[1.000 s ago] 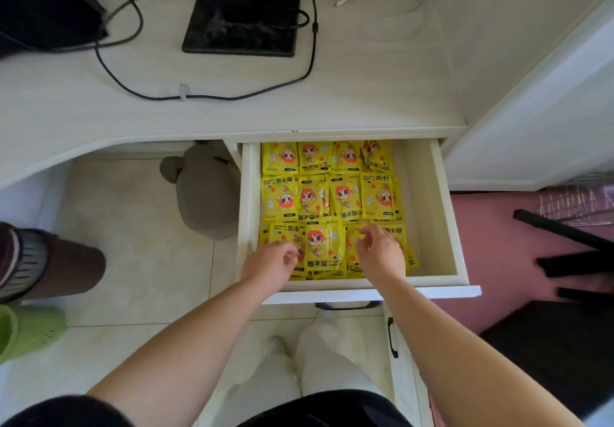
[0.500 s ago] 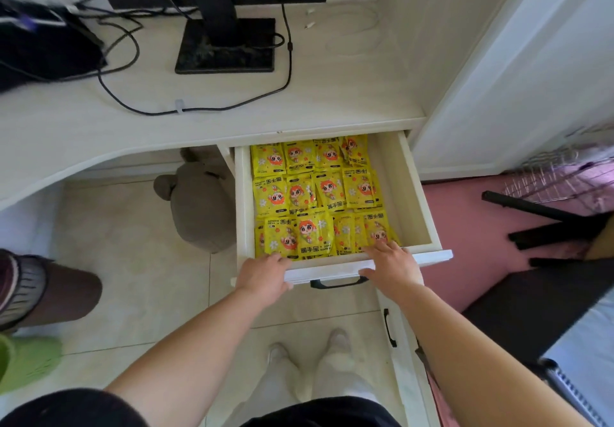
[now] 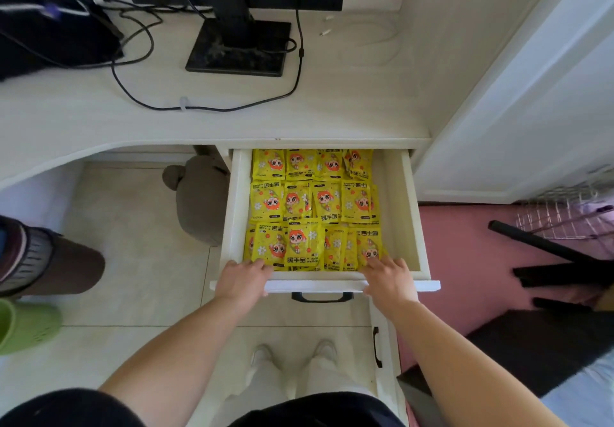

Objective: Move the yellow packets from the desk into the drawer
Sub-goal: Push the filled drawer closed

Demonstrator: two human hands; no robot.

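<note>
The yellow packets [image 3: 312,210] all lie inside the open drawer [image 3: 410,214], set in three overlapping rows that fill its left and middle, with a bare strip along the right wall. None shows on the table [image 3: 232,121] above.

They look like flat foil sachets: probably light, limp and a little slick, so they are likely to slide over one another and buckle if pushed from an edge. A pinch at a sealed border, or a flat palm pressing down on a row, should suit them better than a squeeze across the middle.

The left hand [image 3: 241,280] reaches over the drawer's front edge onto the front-left packet. The right hand [image 3: 388,280] does the same at the front-right. Neither grip is clamped on anything; the fingers lie fairly straight and only touch the packets.

Below the front edge hangs a black handle [image 3: 321,297]. On the table stand a monitor base [image 3: 239,48] and a loose black cable [image 3: 206,107].
</note>
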